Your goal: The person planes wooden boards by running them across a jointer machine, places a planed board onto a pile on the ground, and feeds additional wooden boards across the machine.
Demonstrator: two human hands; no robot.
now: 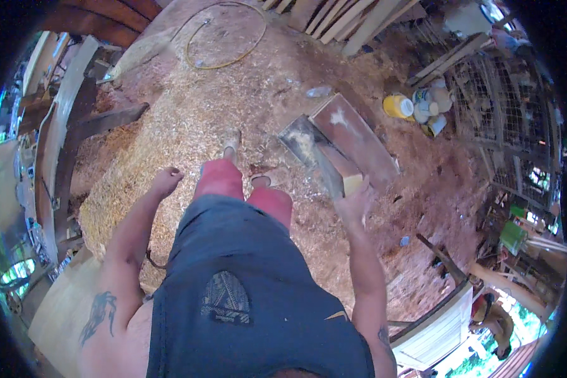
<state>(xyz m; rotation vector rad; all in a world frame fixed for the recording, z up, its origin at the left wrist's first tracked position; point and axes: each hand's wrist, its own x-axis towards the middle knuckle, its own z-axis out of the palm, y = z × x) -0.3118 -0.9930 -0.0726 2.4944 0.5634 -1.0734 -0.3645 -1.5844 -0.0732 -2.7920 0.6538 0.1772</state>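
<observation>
My right hand (pixel 357 200) is closed at the near end of a piece of wood (pixel 329 171) with a grey side and a pale end face. Its far end overlaps a dark, flat, rectangular piece (pixel 303 140) strewn with sawdust. Beside that piece, a reddish-brown board (pixel 359 135) lies on the ground with a pale patch on top. My left hand (pixel 167 181) hangs out to the left, apart from everything, its fingers curled with nothing visible in them.
Wood shavings (pixel 170 120) cover the dirt floor. A yellow hose (pixel 225 65) lies looped ahead. Yellow and white containers (pixel 398 106) stand right, near wire mesh (pixel 504 107). Timber (pixel 63 138) lines the left. Another person (pixel 494 321) is at lower right.
</observation>
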